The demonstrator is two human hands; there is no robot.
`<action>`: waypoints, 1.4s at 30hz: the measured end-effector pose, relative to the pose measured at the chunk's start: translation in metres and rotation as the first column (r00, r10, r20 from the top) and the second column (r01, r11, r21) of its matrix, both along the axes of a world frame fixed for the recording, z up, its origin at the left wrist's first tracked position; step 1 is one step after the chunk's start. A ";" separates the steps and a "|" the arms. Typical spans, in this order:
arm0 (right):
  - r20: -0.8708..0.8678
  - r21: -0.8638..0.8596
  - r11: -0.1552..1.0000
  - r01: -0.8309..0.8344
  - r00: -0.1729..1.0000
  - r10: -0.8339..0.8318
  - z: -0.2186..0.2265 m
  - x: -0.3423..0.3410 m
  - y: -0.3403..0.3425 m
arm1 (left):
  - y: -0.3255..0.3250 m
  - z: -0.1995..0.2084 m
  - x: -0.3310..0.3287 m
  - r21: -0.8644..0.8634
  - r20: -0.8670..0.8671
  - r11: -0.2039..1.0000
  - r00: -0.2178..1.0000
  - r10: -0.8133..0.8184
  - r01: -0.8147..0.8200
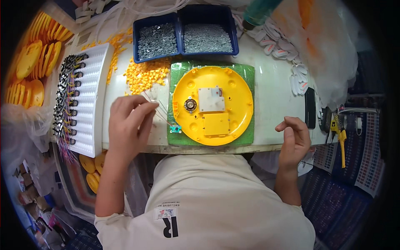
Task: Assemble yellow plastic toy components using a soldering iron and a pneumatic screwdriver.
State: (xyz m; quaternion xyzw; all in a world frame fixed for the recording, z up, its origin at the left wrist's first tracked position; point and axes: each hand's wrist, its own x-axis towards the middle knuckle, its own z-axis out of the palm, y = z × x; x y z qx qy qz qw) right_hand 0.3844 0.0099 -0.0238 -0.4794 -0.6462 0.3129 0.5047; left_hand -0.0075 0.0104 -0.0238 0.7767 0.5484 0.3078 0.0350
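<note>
My left hand (pixel 130 123) is closed in a pinch, its fingertips on thin wires (pixel 161 112) running to a small green circuit board (pixel 176 129). The board rests by the lower left rim of a round yellow plastic shell (pixel 243 112). Inside the shell sit a round black-rimmed speaker (pixel 190 104), a whitish boxy module (pixel 211 100) and a yellow rectangular cover (pixel 216 124). Beneath it lies a green mat (pixel 177 79). My right hand (pixel 295 139) hovers near the table edge, right of the shell, fingers loosely curled and apart, holding nothing visible.
Two blue bins (pixel 181 52) of small metal parts stand at the back. Loose yellow pieces (pixel 146 75) lie before them. A white foam tray (pixel 93 100) of wired speakers is at left. At right are white parts (pixel 298 79), a black slab (pixel 310 107) and a yellow-handled tool (pixel 341 137).
</note>
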 end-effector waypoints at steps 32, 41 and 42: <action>0.189 0.171 0.411 0.896 0.379 -0.906 -0.012 0.291 -0.030 | -0.005 0.004 0.062 -0.194 -0.005 0.882 0.898 -0.439 0.430; -0.226 0.138 0.751 0.646 0.758 -0.611 -0.005 0.146 -0.055 | -0.007 -0.031 0.069 -0.021 -0.064 0.915 0.913 -0.403 0.403; -0.246 0.149 0.841 0.520 0.843 -0.478 -0.009 0.111 -0.043 | -0.005 -0.030 0.071 0.009 -0.074 0.926 0.924 -0.375 0.377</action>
